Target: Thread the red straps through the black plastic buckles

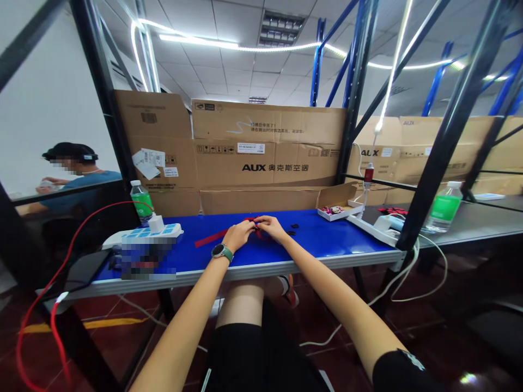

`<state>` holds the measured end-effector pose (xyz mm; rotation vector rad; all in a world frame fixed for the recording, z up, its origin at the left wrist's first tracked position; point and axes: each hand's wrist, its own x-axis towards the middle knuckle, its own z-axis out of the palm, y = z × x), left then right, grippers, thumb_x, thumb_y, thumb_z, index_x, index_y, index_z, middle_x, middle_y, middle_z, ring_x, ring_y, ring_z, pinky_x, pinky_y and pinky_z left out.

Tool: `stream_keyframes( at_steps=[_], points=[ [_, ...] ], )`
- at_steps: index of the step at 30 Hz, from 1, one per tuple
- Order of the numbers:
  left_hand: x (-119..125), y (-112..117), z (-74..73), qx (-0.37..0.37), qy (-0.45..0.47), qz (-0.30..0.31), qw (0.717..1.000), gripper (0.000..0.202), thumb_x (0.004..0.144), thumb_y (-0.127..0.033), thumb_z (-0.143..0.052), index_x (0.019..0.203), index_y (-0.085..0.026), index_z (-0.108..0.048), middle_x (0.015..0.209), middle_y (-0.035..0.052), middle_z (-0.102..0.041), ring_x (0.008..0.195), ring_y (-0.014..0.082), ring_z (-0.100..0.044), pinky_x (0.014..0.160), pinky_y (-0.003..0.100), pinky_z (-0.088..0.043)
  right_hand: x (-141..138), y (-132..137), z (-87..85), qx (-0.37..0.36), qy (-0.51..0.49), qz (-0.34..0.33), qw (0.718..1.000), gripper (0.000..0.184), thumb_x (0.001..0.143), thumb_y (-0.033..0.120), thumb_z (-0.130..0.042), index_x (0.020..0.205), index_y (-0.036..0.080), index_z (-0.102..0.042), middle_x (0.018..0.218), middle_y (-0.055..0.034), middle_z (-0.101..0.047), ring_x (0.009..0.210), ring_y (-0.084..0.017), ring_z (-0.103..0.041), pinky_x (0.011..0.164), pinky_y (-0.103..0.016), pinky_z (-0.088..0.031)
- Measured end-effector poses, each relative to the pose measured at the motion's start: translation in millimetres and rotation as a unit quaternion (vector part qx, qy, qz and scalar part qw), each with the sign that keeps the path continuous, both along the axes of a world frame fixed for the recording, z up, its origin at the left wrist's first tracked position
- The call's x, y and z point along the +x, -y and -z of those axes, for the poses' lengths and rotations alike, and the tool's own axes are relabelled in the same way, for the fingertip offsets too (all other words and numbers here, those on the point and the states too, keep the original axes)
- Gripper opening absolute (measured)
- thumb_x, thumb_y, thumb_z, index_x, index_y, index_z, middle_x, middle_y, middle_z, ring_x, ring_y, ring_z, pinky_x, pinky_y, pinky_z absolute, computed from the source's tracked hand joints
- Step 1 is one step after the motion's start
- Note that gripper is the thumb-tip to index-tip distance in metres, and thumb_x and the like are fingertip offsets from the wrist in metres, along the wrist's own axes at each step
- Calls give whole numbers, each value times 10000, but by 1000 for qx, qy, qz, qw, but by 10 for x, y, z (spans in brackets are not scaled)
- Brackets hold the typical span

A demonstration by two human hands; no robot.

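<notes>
Over the middle of the blue table top [327,239], my left hand [238,234] and my right hand [270,226] meet with fingers pinched together. Between them they hold a small red piece [254,221] that joins a red strip [210,238] lying flat toward the left. My left wrist carries a watch [222,252]. A few small black parts [292,228] lie on the table just right of my right hand.
A white power strip [143,234] and a green-labelled bottle [141,202] stand at the left. A small cardboard tray [337,207] with bits is at the right, beside another power strip [378,226] and bottle [445,207]. Cardboard boxes [265,152] line the back. A person [77,174] sits at far left.
</notes>
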<state>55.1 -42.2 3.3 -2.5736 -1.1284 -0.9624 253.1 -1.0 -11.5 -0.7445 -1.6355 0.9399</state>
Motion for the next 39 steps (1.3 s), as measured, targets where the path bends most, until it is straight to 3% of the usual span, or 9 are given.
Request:
stream_keyframes(
  at_steps=[3,5,10,13,18,21,25,32,39],
  points=[
    [13,36,-16,-2,-32,-14,999,255,1008,-277,-440,1149,-280,-653,1092,56,-674,953,191,-662,788,262,-485,13,-69,28,14,-29,78,996,331,736,328,-685,1031,189,-627,721,10,-710,646,-154,-674,682,-282,-558],
    [19,48,-21,-7,-48,-25,998,265,1013,-265,-421,1166,-279,-637,1104,55,-668,947,191,-662,768,264,-477,12,-75,36,18,-48,90,995,334,741,333,-685,1035,210,-584,718,32,-699,642,-146,-671,678,-277,-560],
    [16,38,-8,-8,-61,-40,997,272,1009,-254,-423,1198,-281,-616,1168,62,-652,942,204,-662,734,282,-468,-32,5,19,-15,-47,-17,999,425,656,359,-811,991,188,-615,788,-6,-720,687,-151,-677,685,-269,-546],
    [13,24,7,-1,-58,-45,997,257,1006,-252,-429,1178,-267,-619,1156,71,-657,926,213,-666,719,288,-461,-38,17,8,-5,-35,-29,999,362,639,389,-828,885,165,-684,810,-36,-732,709,-163,-676,715,-284,-538],
    [15,5,24,1,-22,-37,999,231,1005,-206,-414,1107,-233,-619,1129,87,-672,935,217,-670,719,281,-449,-23,-5,-1,102,52,15,993,233,774,372,-705,908,187,-749,883,-49,-758,804,-202,-697,795,-324,-537],
    [10,-6,25,-2,12,-40,999,194,1000,-202,-432,1049,-227,-618,1096,89,-678,896,212,-669,697,276,-437,-31,15,-16,183,144,81,969,177,838,245,-610,908,207,-768,896,-48,-764,842,-209,-700,842,-323,-520],
    [-5,-24,17,1,61,-30,998,149,992,-216,-462,982,-228,-610,1030,76,-680,873,205,-655,716,279,-448,-45,53,-36,226,203,116,946,207,849,159,-564,881,196,-765,892,-62,-764,833,-212,-699,833,-312,-511],
    [-27,-64,10,-4,115,24,993,122,961,-198,-512,933,-208,-631,966,66,-681,864,201,-633,791,302,-483,-49,77,-40,227,196,88,950,191,843,140,-537,882,186,-718,820,-42,-736,744,-182,-683,758,-274,-517],
    [-40,-119,30,-17,133,54,990,130,927,-154,-541,891,-199,-657,916,61,-704,858,196,-643,811,307,-497,-76,98,-42,206,169,64,962,147,838,173,-538,883,200,-675,866,-41,-739,795,-193,-704,778,-292,-547]
  ],
)
